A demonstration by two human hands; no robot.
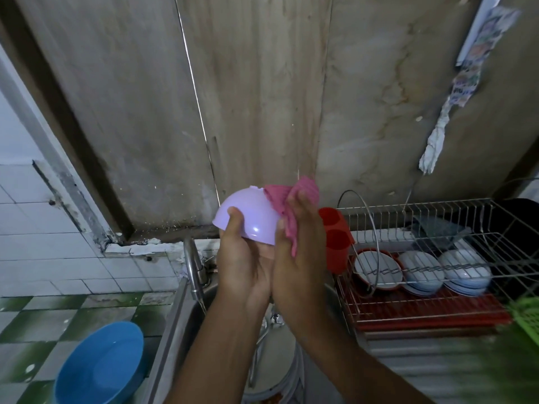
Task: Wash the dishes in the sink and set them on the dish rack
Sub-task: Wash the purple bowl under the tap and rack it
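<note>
Head view: above the sink (186,319), the left hand (242,258) cups a tilted lilac bowl (248,214) so the right hand (297,252) can press a pink cloth (288,205) over its outside, the dish rack (423,272) waiting alongside.

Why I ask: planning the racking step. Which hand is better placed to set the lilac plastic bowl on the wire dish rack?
Probably left: the left hand grips the lilac plastic bowl, while the right hand, though nearer the wire dish rack, holds a pink cloth.

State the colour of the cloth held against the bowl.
The cloth is pink; head view.
</note>
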